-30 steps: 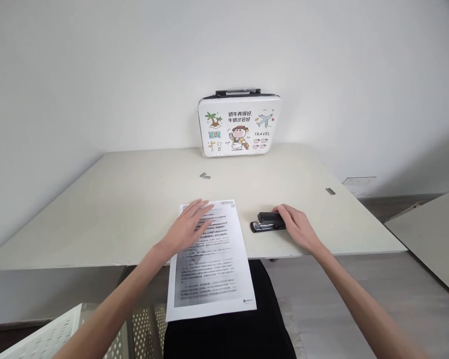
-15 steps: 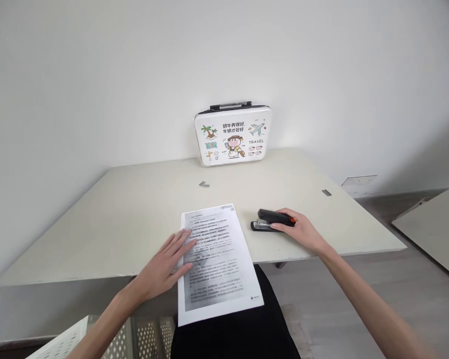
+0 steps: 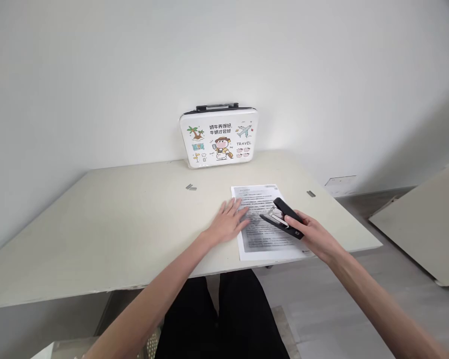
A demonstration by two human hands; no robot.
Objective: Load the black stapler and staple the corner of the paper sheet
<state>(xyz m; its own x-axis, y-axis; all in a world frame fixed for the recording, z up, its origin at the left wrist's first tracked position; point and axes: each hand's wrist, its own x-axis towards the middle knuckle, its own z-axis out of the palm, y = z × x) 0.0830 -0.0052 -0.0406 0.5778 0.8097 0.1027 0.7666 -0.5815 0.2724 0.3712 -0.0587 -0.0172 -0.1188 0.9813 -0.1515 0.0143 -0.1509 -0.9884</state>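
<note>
A printed sheet of paper (image 3: 263,244) lies on the tabletop at the right of centre, its lower edge close to the table's front edge. My left hand (image 3: 228,220) rests flat with fingers spread, the fingertips on the paper's left margin. Above the paper, my right hand (image 3: 312,234) grips a black stapler (image 3: 284,219) by its rear end. The stapler is tilted, its jaws apart and pointing up and left; it covers part of the print.
Against the wall at the back of the white table (image 3: 108,224) stands a white cartoon case (image 3: 220,139) with a black handle. Small staple strips (image 3: 191,187) lie in front of it, and another staple strip (image 3: 311,194) is near the right edge. A box (image 3: 71,348) is below the table at left.
The paper has moved right and away from me, fully onto the table, with my left hand following. My right hand has lifted the stapler off the tabletop and tilted it over the paper.
</note>
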